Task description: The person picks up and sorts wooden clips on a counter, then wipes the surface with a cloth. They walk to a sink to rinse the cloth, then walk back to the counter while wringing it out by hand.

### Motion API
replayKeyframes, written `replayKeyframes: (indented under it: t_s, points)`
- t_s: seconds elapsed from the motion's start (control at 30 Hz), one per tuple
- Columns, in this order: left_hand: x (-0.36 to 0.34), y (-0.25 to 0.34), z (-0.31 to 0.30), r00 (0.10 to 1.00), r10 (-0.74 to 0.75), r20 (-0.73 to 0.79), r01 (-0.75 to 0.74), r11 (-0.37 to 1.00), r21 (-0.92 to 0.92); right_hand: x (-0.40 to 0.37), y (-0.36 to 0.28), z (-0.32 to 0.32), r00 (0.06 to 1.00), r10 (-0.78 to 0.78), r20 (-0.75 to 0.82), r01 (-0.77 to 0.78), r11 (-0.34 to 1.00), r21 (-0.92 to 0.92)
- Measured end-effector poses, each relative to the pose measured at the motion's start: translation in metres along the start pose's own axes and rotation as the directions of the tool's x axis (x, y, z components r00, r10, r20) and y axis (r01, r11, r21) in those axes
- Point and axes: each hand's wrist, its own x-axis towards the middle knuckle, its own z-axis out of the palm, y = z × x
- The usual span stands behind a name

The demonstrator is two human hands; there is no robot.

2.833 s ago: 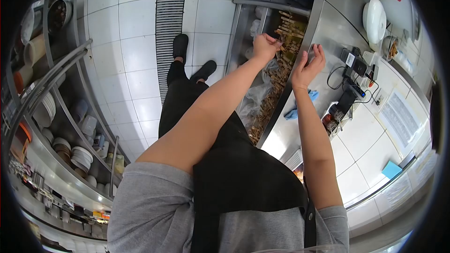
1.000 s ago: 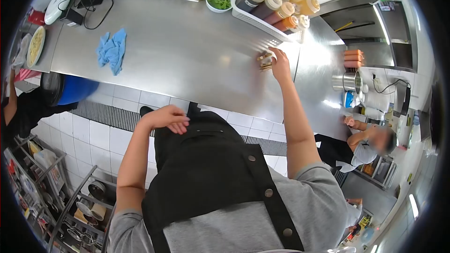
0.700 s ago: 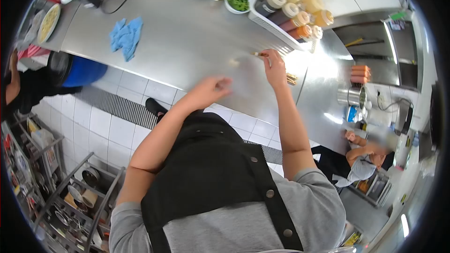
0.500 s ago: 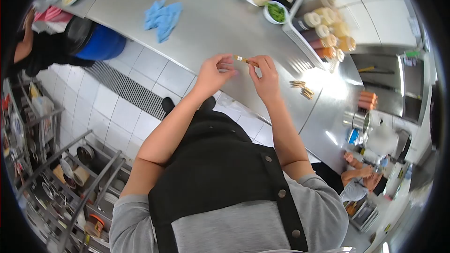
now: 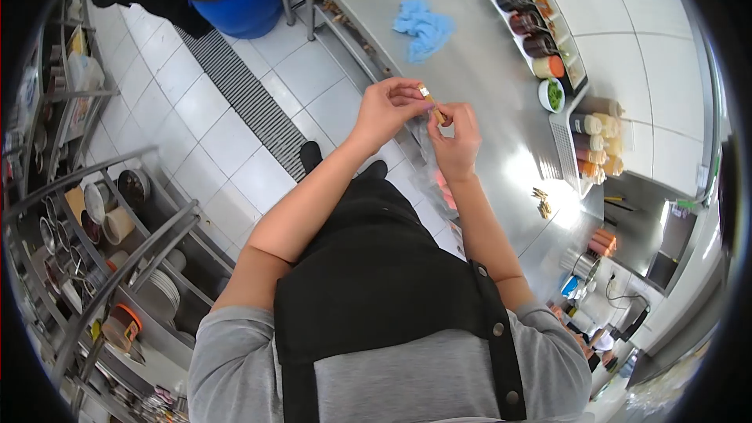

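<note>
Between my two hands is a slim yellow-brown stick-like piece (image 5: 425,92) with a white patch near its upper end; its exact kind is too small to tell. The fingers and thumb of my left hand (image 5: 385,113) close around its upper part. My right hand (image 5: 457,141) pinches the lower end between thumb and fingers. Both hands are held above the front edge of the steel counter (image 5: 493,94). Several similar brown pieces (image 5: 541,202) lie loose on the counter to the right of my right hand.
A crumpled blue cloth (image 5: 423,29) lies on the counter. Sauce jars (image 5: 539,45), a bowl of chopped greens (image 5: 551,95) and squeeze bottles (image 5: 597,137) line the wall side. A blue barrel (image 5: 241,4) and a metal rack (image 5: 172,227) with dishes stand left. Another person (image 5: 599,345) is at far right.
My left hand has come over to the stick-like piece and closed on it; before, it was apart with its fingers curved. The view has turned, so the counter appears further right.
</note>
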Motion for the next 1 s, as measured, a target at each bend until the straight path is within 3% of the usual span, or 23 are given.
replayKeyframes:
  t_s: [0.1,0.2,0.3,0.4,0.53,0.7,0.8,1.0]
  points:
    - [0.006,-0.002,-0.034,0.994,-0.084,-0.073,0.074,0.988,-0.132,0.005,-0.011,0.020,0.979,0.089,0.181,-0.100,0.994,0.050]
    - [0.011,-0.027,-0.069,0.974,-0.121,-0.192,0.102,0.989,-0.103,0.007,0.022,0.034,0.919,0.027,0.393,-0.024,1.000,-0.013]
    - [0.018,-0.076,-0.103,0.920,-0.175,-0.351,0.146,0.983,-0.110,-0.019,0.082,0.048,0.950,0.136,0.282,-0.034,0.941,-0.337]
    - [0.026,-0.125,-0.124,0.857,-0.191,-0.479,0.142,0.980,-0.136,-0.037,0.115,0.045,0.928,0.126,0.352,0.031,0.913,-0.407]
    - [0.037,-0.156,-0.129,0.836,-0.198,-0.512,0.096,0.971,-0.219,-0.045,0.110,0.058,0.942,0.137,0.308,0.066,0.821,-0.567]
    - [0.056,-0.170,-0.122,0.793,-0.191,-0.578,0.089,0.976,-0.199,-0.044,0.110,0.061,0.941,0.127,0.314,0.095,0.791,-0.605]
    - [0.072,-0.176,-0.119,0.742,-0.152,-0.653,-0.049,0.959,-0.278,-0.045,0.111,0.063,0.942,0.124,0.313,0.098,0.788,-0.608]
    - [0.108,-0.170,-0.131,0.632,-0.106,-0.768,-0.176,0.945,-0.275,-0.044,0.108,0.065,0.937,0.108,0.333,0.129,0.778,-0.615]
